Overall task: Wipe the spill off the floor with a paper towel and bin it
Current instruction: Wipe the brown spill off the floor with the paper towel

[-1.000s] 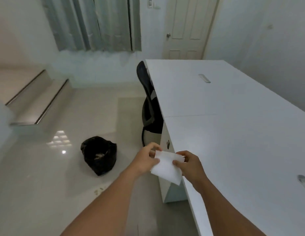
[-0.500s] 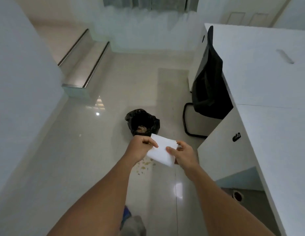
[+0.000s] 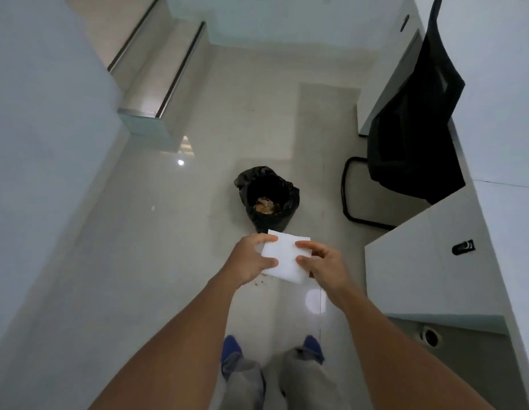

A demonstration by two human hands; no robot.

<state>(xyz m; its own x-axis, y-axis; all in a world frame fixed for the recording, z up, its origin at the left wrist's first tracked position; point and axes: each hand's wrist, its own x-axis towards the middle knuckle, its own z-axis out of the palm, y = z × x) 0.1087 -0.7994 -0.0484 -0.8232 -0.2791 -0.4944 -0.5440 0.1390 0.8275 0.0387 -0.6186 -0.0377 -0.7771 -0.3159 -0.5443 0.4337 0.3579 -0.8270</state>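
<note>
A folded white paper towel (image 3: 284, 258) is held flat in front of me by both hands. My left hand (image 3: 251, 258) pinches its left edge and my right hand (image 3: 322, 264) pinches its right edge. On the pale floor tiles below the towel lies a small brownish spill of crumbs (image 3: 261, 282), mostly hidden by the towel and my hands. Just beyond it stands a small bin lined with a black bag (image 3: 267, 199), open, with brownish waste at the bottom.
A white desk (image 3: 429, 276) with a drawer handle runs along the right. A black chair (image 3: 417, 137) is tucked against it. Tiled steps (image 3: 156, 78) rise at the far left beside a pale wall. My feet in blue shoes (image 3: 232, 347) stand on the floor below.
The view has tilted down from the desk to the floor. The bin and spill now sit straight ahead, my feet have come into sight, and both hands still hold the towel.
</note>
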